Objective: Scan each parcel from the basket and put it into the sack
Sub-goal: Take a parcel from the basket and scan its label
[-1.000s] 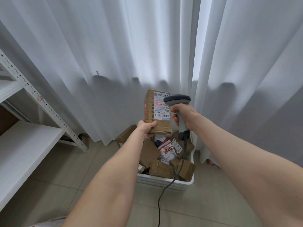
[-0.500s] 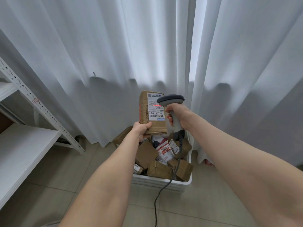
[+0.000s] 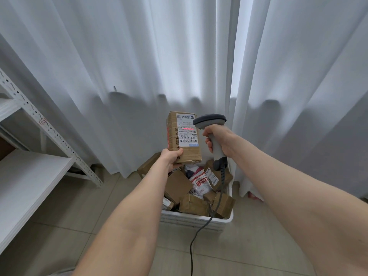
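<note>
Holds one brown parcel (image 3: 184, 136) upright in the air just above the basket (image 3: 199, 220), left hand (image 3: 171, 158) gripping its lower corner, fingers curled round the cardboard. Aims a grey scanner (image 3: 211, 121) at the label (image 3: 187, 136) from just beside it, right hand (image 3: 217, 136) wrapped tight round the handle.

Compared with a second ago: same grip, same pose, but now throws a clear red line (image 3: 188, 128) across the label's upper barcode, against only a faint glow before. Probably means a scan landing right now, with this parcel then due for the sack. No sack plainly in view, so likely calls for a turn away from the basket.

Counting outward:
- one parcel in hand
- one scanner, with one cable (image 3: 192, 246) trailing down past the basket toward the floor (image 3: 258, 246)
- one white basket
- inside it, at least seven brown boxes (image 3: 177, 186) and one white printed bag (image 3: 199, 182), maybe more buried beneath
- beyond that, one metal shelf unit (image 3: 29, 176) to the left and white curtains (image 3: 119, 56) behind
</note>
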Tool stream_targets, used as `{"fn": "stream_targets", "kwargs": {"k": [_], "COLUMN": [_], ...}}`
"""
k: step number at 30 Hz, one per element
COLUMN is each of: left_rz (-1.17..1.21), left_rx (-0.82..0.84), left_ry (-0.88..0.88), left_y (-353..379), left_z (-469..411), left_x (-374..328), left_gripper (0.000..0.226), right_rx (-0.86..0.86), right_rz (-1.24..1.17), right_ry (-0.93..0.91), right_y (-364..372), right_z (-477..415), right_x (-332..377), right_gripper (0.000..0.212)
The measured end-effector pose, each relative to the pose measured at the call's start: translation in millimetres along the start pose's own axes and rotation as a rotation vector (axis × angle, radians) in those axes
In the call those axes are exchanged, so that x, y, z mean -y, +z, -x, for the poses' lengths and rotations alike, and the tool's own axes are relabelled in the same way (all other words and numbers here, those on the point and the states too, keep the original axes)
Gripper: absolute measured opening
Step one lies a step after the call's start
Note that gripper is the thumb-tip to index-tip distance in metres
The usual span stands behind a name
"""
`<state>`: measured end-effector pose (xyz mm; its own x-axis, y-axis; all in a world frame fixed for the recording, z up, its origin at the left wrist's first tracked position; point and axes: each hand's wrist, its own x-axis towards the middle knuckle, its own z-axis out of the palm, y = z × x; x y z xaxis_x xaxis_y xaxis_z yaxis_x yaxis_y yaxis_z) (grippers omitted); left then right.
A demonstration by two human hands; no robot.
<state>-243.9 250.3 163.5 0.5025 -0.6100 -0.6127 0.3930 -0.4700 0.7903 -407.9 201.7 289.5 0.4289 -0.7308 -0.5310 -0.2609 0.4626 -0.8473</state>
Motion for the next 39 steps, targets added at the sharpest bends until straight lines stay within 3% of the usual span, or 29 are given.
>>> {"fn": "stream_targets", "kwargs": {"k": [39], "left_rz": [0.046], "left_rx": [-0.002], "left_ry": [0.025], "left_y": [-27], "left_z": [-7], "left_x": [-14], "left_gripper": [0.046], "right_rx": [0.061], "right_rz": [0.057], "right_ry": [0.023], "right_y": [20], "right_z": [8], "right_x": [-12], "right_gripper": [0.003]}}
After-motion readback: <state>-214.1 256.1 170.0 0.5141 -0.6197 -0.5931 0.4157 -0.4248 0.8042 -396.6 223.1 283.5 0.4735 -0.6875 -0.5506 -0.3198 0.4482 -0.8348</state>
